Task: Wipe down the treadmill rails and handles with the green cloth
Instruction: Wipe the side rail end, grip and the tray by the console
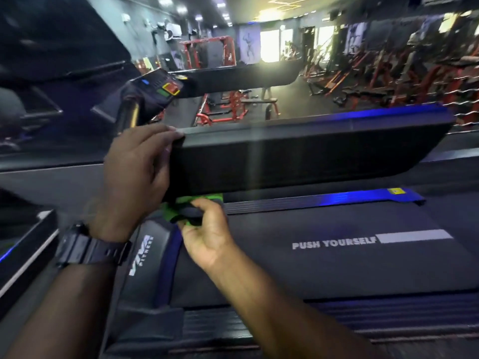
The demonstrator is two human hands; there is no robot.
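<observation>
Green cloth point(193, 207): it is showing as a bunched strip under the lower edge of the near handrail, at that rail's left end, partly hidden by fingers.
Right hand point(204, 234): palm turned up, its fingers are curling round the cloth and pressing it up against the underside of the rail.
Near handrail point(311, 156): a broad black padded rail is running across the middle of the view, with a blue glow lying along its top edge.
Left hand point(137, 172): it is gripping the left end of the same rail, fingertips hooked over the top corner, thumb side down the end face.
Watch point(85, 247): a dark digital watch is sitting on the left wrist; no writing on it can be read.
Treadmill belt point(337, 260): the black belt is lying below the rail, and white lettering on it is reading "PUSH YOURSELF", followed by a pale grey bar.
Motor cover point(145, 255): it is sitting left of the belt and carrying a white logo with the word "FITNESS"; the larger mark above that word is too blurred to read.
Yellow sticker point(396, 190): it is sitting on the blue side strip beyond the belt, its print illegible.
Console point(160, 85): it is showing blue, green and red buttons, blurred, beyond the left hand.
Background: red-framed gym machines point(215, 55) are standing on a dark floor.
</observation>
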